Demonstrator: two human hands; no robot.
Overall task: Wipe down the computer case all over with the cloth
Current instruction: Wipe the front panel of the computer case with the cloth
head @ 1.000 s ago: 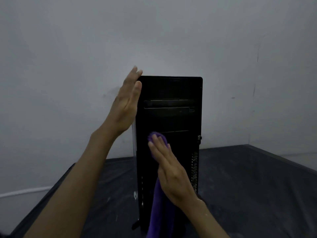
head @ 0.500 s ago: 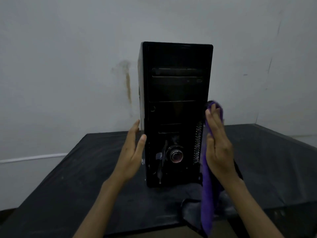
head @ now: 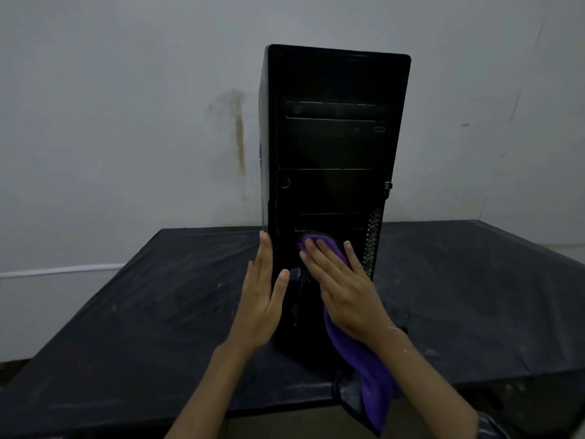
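Both our hands are on the black computer case (head: 335,147), which stands upright near the back of the dark table (head: 158,296), close to the stained wall (head: 126,90). Our right hand (head: 345,286) lies flat on the lower front panel, fingers straight and slightly spread, pressing the purple cloth (head: 364,369) against it; the rest of the cloth hangs from under the palm past the table's near edge. Our left hand (head: 262,305) steadies the case at its left front edge, fingers straight and together, thumb apart on the panel. We judge the wipe to be partway: the lower front is in hand, while the upper front, the top and the sides show no sign either way, and the back is hidden from us
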